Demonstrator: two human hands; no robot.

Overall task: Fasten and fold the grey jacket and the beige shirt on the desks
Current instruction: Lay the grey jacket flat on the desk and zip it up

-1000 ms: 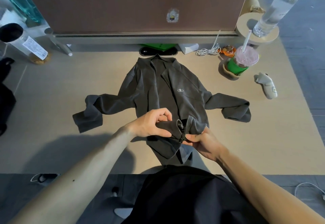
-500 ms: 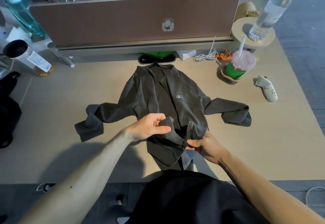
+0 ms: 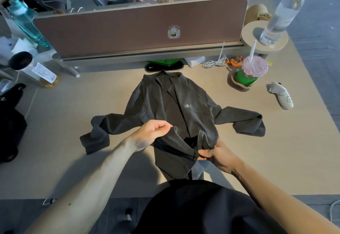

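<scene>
The grey jacket (image 3: 185, 108) lies face up on the beige desk (image 3: 73, 105), collar toward the partition, both sleeves spread out sideways. Its front is open down the middle. My left hand (image 3: 152, 132) pinches the left front panel near the hem and lifts it. My right hand (image 3: 219, 155) grips the right front's bottom corner, thumb and finger at the zipper's lower end (image 3: 195, 155). The hem hangs over the desk's near edge. No beige shirt is in view.
A brown partition (image 3: 139, 29) closes the desk's far side; a person sits behind it. On the right stand an iced drink cup (image 3: 252, 72), a white controller (image 3: 282, 96), a cable coil (image 3: 215, 62) and a clear bottle (image 3: 283, 13). A jar (image 3: 35, 68) and blue bottle (image 3: 27, 22) stand left.
My left hand has pulled away to the left, lifting its panel, so the hem now opens between my hands. The right hand stays at the zipper end. My view has tilted upward.
</scene>
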